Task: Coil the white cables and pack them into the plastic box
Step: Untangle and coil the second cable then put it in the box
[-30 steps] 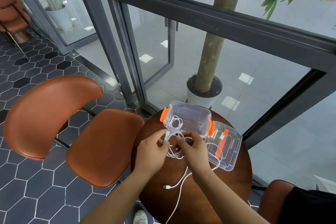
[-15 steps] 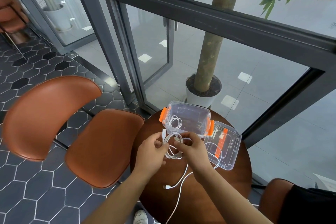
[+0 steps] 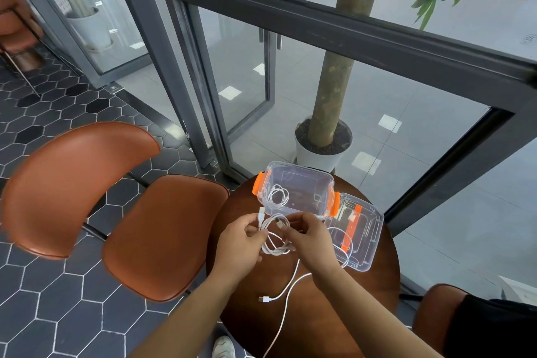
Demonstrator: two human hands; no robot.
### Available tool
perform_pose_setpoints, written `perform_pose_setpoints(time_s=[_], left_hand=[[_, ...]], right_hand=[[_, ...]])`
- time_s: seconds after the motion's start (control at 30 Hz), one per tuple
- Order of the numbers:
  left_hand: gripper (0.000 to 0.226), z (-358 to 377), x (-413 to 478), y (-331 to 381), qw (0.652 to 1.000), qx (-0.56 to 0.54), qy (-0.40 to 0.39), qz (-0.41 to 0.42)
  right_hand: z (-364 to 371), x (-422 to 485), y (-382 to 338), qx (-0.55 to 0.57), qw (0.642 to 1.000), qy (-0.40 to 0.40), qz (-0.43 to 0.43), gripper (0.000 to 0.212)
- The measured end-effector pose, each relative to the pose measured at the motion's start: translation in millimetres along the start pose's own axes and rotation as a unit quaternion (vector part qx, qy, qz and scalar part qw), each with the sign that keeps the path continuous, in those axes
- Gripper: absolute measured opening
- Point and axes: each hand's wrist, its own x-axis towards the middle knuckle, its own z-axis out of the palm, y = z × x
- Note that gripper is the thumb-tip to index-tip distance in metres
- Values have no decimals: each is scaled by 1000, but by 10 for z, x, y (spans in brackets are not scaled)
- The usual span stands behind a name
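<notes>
A white shoe [image 3: 223,347] shows at the bottom edge, below the round dark brown wooden table [image 3: 363,285]. On the near part of the table lies a loose white cable tail [image 3: 286,289]. One strand ends in a flat plug, and another runs off the near rim.

Above it, the left hand [image 3: 241,244] has its fingers curled and pinches a half-wound white cable coil [image 3: 276,238] near an upright plug end. The right hand [image 3: 311,238], fingers also curled, grips the coil's other side. The coil hangs between both hands, just in front of the clear plastic box with orange latches [image 3: 296,183].

That box stands open on the far side of the table, with a coiled white cable [image 3: 277,195] already inside at its left. Its clear lid with an orange handle [image 3: 360,235] lies beside it on the right.

A brown leather chair [image 3: 162,229] stands to the left. Beyond the dark-framed glass is a tree in a white pot [image 3: 316,157].
</notes>
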Motion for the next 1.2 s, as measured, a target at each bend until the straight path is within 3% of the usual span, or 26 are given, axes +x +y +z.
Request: perform_pose_setpoints(time_s=[0.27, 0.4, 0.87, 1.2], left_hand=[[38, 131, 92, 57, 999, -37, 5, -39], [29, 295, 144, 125, 999, -28, 11, -27], [34, 722, 340, 285, 999, 16, 38, -19], [31, 513, 1016, 264, 998, -9, -41, -36]], right_hand=[[-220, 137, 3, -17, 1000, -6, 19, 4], [-364, 223, 75, -18, 1000, 5, 20, 5], [-774, 640, 193, -32, 999, -31, 20, 9], [-510, 1095, 124, -10, 997, 23, 69, 7]])
